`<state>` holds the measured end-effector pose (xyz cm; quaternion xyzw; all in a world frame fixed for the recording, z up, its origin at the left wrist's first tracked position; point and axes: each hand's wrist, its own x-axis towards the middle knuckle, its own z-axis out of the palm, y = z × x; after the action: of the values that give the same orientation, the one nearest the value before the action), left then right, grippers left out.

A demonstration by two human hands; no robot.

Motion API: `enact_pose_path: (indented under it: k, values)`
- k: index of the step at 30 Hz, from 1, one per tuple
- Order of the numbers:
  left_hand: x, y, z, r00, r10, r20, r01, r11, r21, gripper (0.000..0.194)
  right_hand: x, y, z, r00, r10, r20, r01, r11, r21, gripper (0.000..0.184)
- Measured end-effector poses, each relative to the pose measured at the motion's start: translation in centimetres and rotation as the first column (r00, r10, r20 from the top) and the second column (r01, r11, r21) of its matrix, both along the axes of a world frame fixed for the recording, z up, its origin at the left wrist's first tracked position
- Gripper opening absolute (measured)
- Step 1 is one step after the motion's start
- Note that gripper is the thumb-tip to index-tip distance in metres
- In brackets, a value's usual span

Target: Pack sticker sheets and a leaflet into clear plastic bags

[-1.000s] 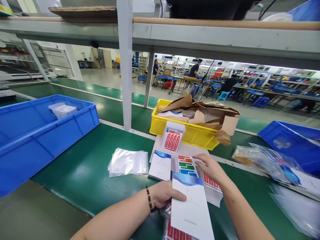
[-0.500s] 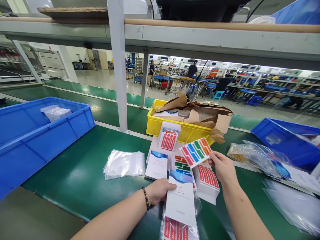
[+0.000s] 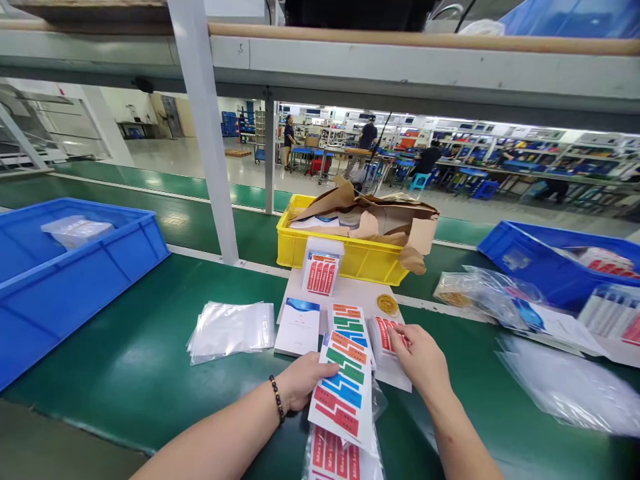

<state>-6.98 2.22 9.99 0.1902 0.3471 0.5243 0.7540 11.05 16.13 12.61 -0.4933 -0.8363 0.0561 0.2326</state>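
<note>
My left hand [image 3: 305, 381] is closed, its thumb pressing on a multicoloured label sheet [image 3: 345, 390]. The white booklet held there half a second ago is now hidden beneath this sheet. Below it lies a clear bag with red-and-white label sheets [image 3: 333, 457]. At the stack of red label sheets [image 3: 383, 333], my right hand [image 3: 423, 360] has its fingertips pinched at the upper right edge. Between the hands lies a stack of multicoloured label sheets [image 3: 350, 320]. A pile of white booklets [image 3: 299, 330] with blue tops sits to the left.
Clear plastic bags [image 3: 233, 330] lie left of the booklets. Behind stands a yellow bin [image 3: 345, 257] with brown paper, with a packed bag [image 3: 323, 267] leaning against it. Blue bins stand left [image 3: 100, 270] and right [image 3: 525, 257]. Yellow rubber bands [image 3: 387, 305] lie near the stacks.
The multicoloured label sheet has gone from my right hand onto the booklet in my left hand. My right hand has moved down to the red label stack. The camera view has shifted slightly.
</note>
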Motion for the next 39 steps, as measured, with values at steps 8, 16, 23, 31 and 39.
enact_pose_path:
  k: [8,16,23,31,39]
  values:
    - [0.1,0.0,-0.4,1.0,0.004,0.018,-0.005,1.0,0.02,0.037,-1.2,-0.1,-0.1,0.892,-0.162,0.421,0.097,0.98,0.173,0.033]
    - [0.0,0.1,-0.5,1.0,-0.011,0.028,0.011,1.0,0.017,0.037,-0.9,-0.2,0.5,0.892,-0.146,0.427,0.128,0.989,0.071,0.033]
    - [-0.1,0.3,-0.4,0.996,0.075,0.056,-0.074,0.997,-0.016,0.032,0.2,0.0,0.0,0.913,-0.071,0.401,0.024,0.992,0.12,0.02]
    - [-0.4,1.1,-0.3,0.964,0.209,0.164,-0.195,0.976,-0.099,0.037,-1.7,-5.0,0.3,0.919,0.393,0.034,-0.334,0.731,0.595,0.026]
    - [0.1,0.7,0.3,0.942,0.33,0.062,-0.333,0.942,0.049,0.051,-5.2,-9.9,-1.6,0.756,0.622,0.203,-0.645,0.656,0.392,0.019]
